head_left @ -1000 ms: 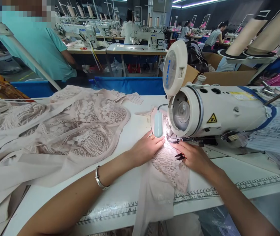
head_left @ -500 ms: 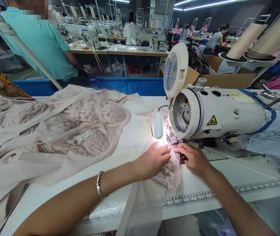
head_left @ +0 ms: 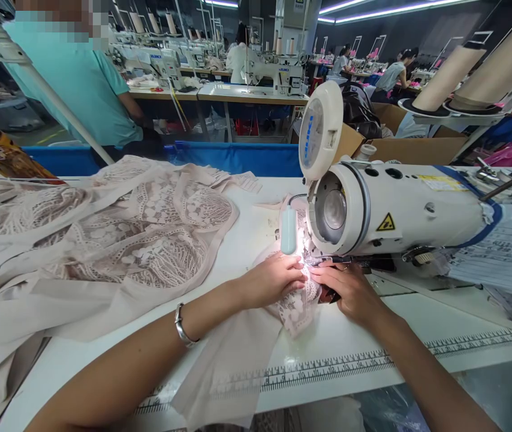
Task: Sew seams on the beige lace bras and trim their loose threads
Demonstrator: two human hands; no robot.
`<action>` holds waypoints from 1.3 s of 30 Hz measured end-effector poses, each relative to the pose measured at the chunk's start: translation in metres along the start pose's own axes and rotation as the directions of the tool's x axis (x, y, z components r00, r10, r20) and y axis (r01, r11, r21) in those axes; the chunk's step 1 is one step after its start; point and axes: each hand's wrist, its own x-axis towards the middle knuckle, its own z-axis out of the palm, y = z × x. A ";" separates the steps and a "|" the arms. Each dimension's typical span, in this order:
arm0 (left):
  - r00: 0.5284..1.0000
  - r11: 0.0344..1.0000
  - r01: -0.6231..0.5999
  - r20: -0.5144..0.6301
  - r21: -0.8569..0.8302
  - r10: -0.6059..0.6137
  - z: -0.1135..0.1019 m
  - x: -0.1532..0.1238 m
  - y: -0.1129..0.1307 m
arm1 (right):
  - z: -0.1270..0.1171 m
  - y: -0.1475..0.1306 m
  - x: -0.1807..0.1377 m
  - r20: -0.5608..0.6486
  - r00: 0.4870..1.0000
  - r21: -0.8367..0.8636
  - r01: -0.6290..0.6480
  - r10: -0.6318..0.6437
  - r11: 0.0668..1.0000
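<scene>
A pale pink lace piece (head_left: 298, 307) lies under the needle area of the white sewing machine (head_left: 400, 207), and its plain tail (head_left: 224, 366) trails toward the table's front edge. My left hand (head_left: 274, 279) rests on the lace just left of the needle, fingers closed together and pressing it. My right hand (head_left: 350, 291) pinches the lace from the right, fingertips almost touching the left hand. A small dark tool (head_left: 330, 296) shows under the right palm. The machine's lamp (head_left: 289, 231) lights both hands brightly.
A big heap of the same lace fabric (head_left: 116, 240) covers the table's left half. A printed ruler (head_left: 350, 367) runs along the front edge. Thread cones (head_left: 451, 72) stand at the right, cardboard boxes (head_left: 418, 144) behind. A person in a teal shirt (head_left: 80, 84) stands beyond the table.
Both hands have drawn together at the needle. The lace piece has bunched up between them, and its tail has swung left across the ruler.
</scene>
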 end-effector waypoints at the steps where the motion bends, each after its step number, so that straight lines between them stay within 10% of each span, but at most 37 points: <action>1: 1.000 1.000 0.004 -0.002 0.018 -0.004 0.000 0.000 0.000 | 0.000 -0.001 0.001 0.004 1.000 -0.005 -0.008 0.008 1.000; 25: 0.989 0.958 -0.141 0.073 0.251 0.127 0.000 0.000 0.010 | 0.000 -0.002 0.005 -0.168 0.974 0.102 0.167 -0.149 0.981; 39: 1.000 0.950 -0.001 -0.008 0.313 0.004 0.006 0.000 0.013 | 0.006 0.004 0.001 -0.195 0.977 0.121 0.111 -0.086 0.986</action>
